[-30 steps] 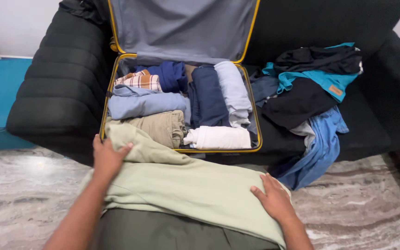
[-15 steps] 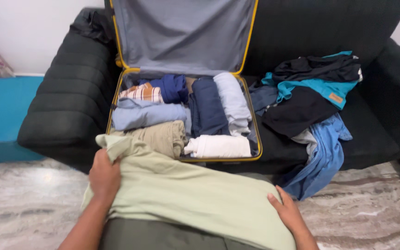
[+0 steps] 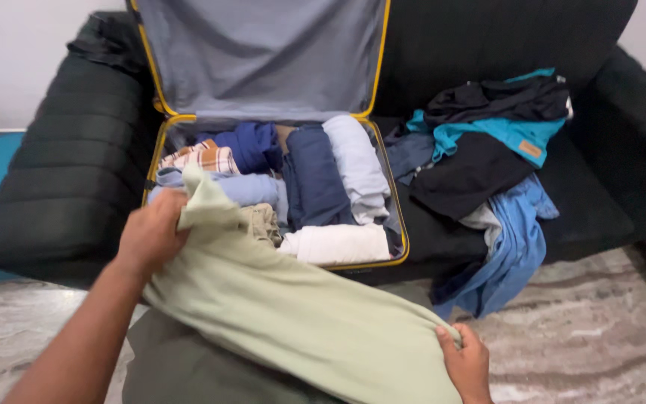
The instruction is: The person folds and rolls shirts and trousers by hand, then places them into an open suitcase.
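Observation:
A pale green garment [image 3: 285, 307] stretches across my lap in the lower middle of the head view. My left hand [image 3: 151, 233] grips its upper left end, lifted over the front left corner of an open suitcase [image 3: 155, 150]. My right hand [image 3: 466, 363] pinches its lower right end near the bottom edge. The yellow-trimmed suitcase lies on a black sofa [image 3: 69, 187] and holds several rolled clothes: a plaid one [image 3: 202, 157], light blue [image 3: 252, 187], navy [image 3: 312, 176], pale grey [image 3: 357, 166], white [image 3: 334, 243] and khaki [image 3: 263, 221].
A loose pile of clothes [image 3: 487, 142] in black, teal and blue lies on the sofa seat right of the suitcase, a blue piece [image 3: 514, 247] hanging over the edge. The grey suitcase lid [image 3: 263, 52] leans on the backrest. Marble floor [image 3: 577, 329] spreads below.
My left hand has closed on the green garment's end and raised it toward the suitcase. My right hand slid down to the garment's lower right end and gripped it. The view shifted right.

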